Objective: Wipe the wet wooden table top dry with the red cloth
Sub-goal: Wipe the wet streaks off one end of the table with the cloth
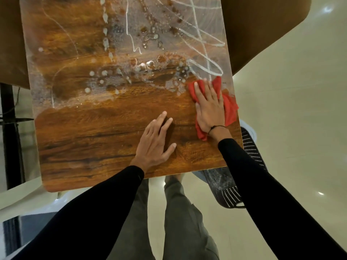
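Observation:
The wooden table top (90, 139) fills the upper middle of the head view. Its near half looks dry, while the far half carries water drops, streaks and a cloudy film. The crumpled red cloth (229, 109) lies at the table's right edge, just below the wet zone. My right hand (209, 107) presses flat on the cloth with fingers spread and pointing away from me. My left hand (155, 143) rests flat on the dry wood near the front edge, fingers apart and holding nothing.
A black perforated chair (249, 147) stands under the table's right front corner. A brown surface (262, 25) lies beyond the table at the right, and another at the left (9, 44). A dark post (13, 137) stands left. The floor is glossy pale tile.

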`<state>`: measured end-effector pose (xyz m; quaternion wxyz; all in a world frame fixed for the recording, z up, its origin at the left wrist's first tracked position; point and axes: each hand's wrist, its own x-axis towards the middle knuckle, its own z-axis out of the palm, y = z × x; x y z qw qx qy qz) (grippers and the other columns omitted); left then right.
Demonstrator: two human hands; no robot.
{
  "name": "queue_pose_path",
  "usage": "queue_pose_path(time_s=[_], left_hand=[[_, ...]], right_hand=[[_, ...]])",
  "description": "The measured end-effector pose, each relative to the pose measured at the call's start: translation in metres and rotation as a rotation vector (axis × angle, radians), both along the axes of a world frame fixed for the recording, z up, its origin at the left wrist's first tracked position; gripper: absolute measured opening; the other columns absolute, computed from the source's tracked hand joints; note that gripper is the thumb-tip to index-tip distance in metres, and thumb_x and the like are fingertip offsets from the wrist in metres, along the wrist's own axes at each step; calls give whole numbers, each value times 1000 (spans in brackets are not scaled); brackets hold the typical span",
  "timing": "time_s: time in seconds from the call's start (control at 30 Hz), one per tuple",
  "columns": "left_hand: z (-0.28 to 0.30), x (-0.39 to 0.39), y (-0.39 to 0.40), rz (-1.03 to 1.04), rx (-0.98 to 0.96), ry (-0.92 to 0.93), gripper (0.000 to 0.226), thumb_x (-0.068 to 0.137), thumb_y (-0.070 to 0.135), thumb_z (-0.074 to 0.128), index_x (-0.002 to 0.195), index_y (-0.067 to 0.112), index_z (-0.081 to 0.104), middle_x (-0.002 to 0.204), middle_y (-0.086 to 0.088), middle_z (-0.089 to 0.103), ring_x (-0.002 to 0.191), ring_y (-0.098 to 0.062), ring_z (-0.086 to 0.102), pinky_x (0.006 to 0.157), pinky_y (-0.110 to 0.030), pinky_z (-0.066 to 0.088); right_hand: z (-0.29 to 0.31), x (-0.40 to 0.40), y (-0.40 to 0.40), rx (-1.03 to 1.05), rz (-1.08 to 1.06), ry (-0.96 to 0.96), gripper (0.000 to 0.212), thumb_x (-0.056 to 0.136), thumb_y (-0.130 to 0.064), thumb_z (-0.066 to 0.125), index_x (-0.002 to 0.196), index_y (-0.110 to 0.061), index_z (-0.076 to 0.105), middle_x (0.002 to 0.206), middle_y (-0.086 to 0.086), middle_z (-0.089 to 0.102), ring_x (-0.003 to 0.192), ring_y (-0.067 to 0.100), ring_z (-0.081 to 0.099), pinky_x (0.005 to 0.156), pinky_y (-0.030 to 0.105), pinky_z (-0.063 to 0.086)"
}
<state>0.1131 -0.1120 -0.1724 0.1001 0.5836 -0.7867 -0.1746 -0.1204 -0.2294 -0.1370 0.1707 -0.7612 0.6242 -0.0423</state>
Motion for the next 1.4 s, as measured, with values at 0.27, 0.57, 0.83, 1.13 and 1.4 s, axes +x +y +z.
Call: queue_pose_path(time_s=[0.27, 0.57, 0.83, 1.13, 1.4], left_hand=[[0, -2, 0, 182, 8, 12, 94, 104, 63, 52, 175, 12, 17, 184, -14, 11, 169, -29, 19, 138, -34, -4], [-3, 2, 1, 224, -6, 87, 93, 106, 64, 46, 175, 11, 12, 184, -13, 10, 170, -29, 19, 139, -39, 3], [-1, 0, 0, 247, 0, 99, 93, 107, 67, 39, 175, 9, 13, 184, -15, 11, 170, -29, 18, 139, -47, 11], [-2, 8, -1, 321, -26, 321, 76, 111, 50, 36, 175, 12, 19, 183, -9, 19, 169, -20, 22, 138, -39, 19], [1, 5, -2, 303, -32, 313, 74, 112, 52, 31, 173, 11, 26, 180, -11, 28, 167, -21, 28, 136, -35, 20]], right_hand=[[-8, -11, 44, -40, 617, 74, 66, 117, -36, 35, 177, -33, 7, 186, 2, 0, 172, 22, 1, 139, 52, 6], [-1, 7, 4, -16, 32, 83, 66, 115, -41, 29, 177, -32, 10, 185, 4, 4, 172, 25, 0, 138, 56, 3], [-8, -9, 75, -23, 665, 104, 65, 117, -45, 30, 177, -34, 6, 186, 3, -1, 172, 23, -1, 139, 54, 4], [-5, -11, 52, -31, 279, 91, 67, 115, -37, 35, 177, -36, 7, 186, 2, 4, 172, 25, 2, 138, 56, 2], [-15, -57, 122, 6, 980, 119, 73, 110, -36, 37, 177, -34, 9, 186, 0, 0, 172, 23, -2, 139, 52, 1]])
